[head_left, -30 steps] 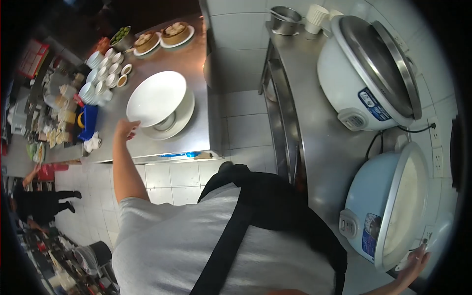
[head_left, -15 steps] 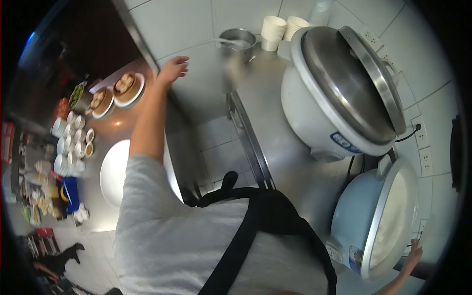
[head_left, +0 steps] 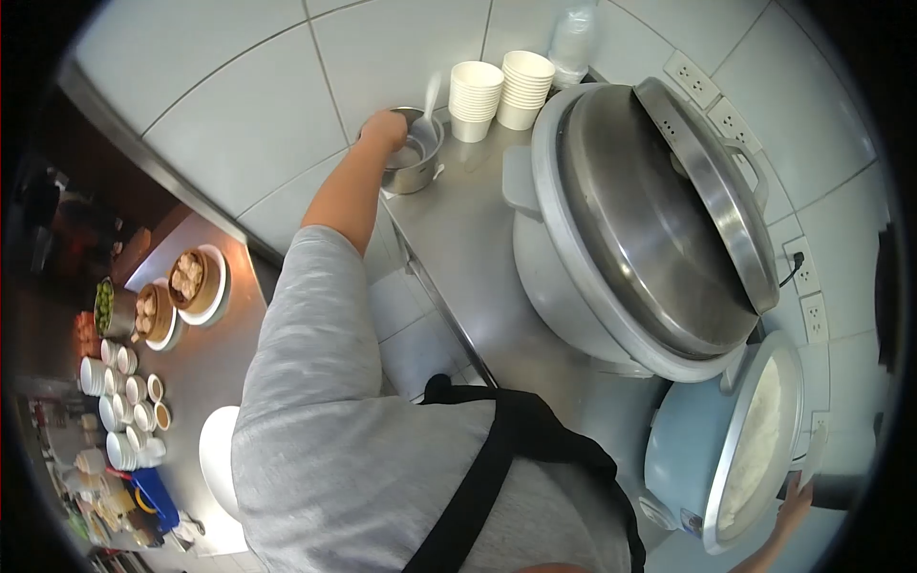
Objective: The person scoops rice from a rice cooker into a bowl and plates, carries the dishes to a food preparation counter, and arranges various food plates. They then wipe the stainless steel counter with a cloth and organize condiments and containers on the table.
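Observation:
My left hand [head_left: 384, 129] reaches over the left rim of a small metal pot [head_left: 413, 180], fingers curled down; what they hold, if anything, is hidden. A whitish utensil [head_left: 432, 100] leans in the pot, its end sticking up past the rim. At the lower right, my right hand [head_left: 793, 501] is closed around a pale, flat rice paddle [head_left: 815, 453]. That hand is beside the uncovered light-blue rice cooker [head_left: 683, 449], tilted in view and full of white rice [head_left: 757, 444].
A large cooker with a steel lid [head_left: 650, 201] stands on the metal counter [head_left: 458, 248]. Stacked paper cups [head_left: 475, 100] are by the tiled wall. On the left counter are dumpling steamers [head_left: 194, 280], several small cups [head_left: 124, 406] and a white bowl [head_left: 220, 458].
My left hand has moved from the gap between the counters to the metal pot. The view has turned. My right hand stays by the blue cooker, the paddle now showing more clearly.

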